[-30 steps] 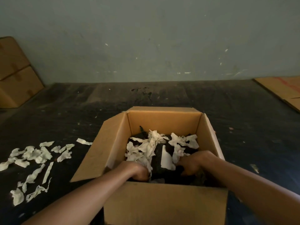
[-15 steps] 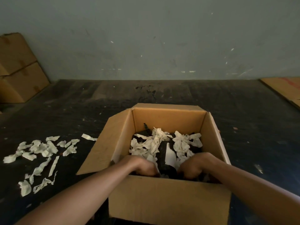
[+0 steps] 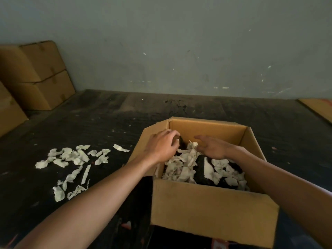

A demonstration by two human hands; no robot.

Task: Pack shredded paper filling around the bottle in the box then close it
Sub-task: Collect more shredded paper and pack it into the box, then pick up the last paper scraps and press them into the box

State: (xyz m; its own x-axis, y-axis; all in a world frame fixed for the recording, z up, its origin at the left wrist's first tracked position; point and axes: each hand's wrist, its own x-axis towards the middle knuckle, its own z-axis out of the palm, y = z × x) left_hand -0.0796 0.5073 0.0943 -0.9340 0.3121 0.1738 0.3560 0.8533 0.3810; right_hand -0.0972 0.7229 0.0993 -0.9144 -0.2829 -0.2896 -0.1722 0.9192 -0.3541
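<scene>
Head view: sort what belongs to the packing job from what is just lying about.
Job: open box; shredded paper inside it; dark bottle; loose shreds; left hand; right hand.

Lying about: stacked cartons; flat cardboard.

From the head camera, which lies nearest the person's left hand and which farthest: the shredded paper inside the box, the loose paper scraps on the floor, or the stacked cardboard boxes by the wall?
1. Shredded paper inside the box, right under the left hand.
2. Loose paper scraps, on the floor to its left.
3. Stacked cardboard boxes, far left against the wall.

Bare forearms, no sleeves, hands (image 3: 162, 146) ungloved
</scene>
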